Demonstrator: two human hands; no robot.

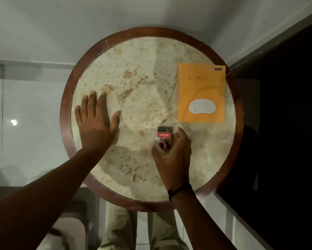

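Head view, looking down on a round table (67,112) with a marble top and a dark wooden rim. My left hand (94,123) lies flat on the stone towards the left side, fingers straight and spread, gripping nothing; the pose reads as a brace that steadies me while the other hand works. My right hand (173,152) grasps a small pack (165,137) near the middle of the table, a little towards the near edge. The thumb sits on the pack's left side and the fingers curl round its right edge, so the grip comes from the near end and leaves the far end bare. Whether the pack rests on the stone or is lifted just clear of it I cannot tell.

The pack is a flat, upright rectangle, dark at the far end, with a red band of small white lettering across its middle and a brownish picture below that, partly covered by my thumb. A glossy sheen suggests a clear wrapper. The lettering is too small to read.

An orange envelope (202,83) with a white label lies flat at the right side of the table, just beyond the pack and apart from it. A dark band (180,189) circles my right wrist.
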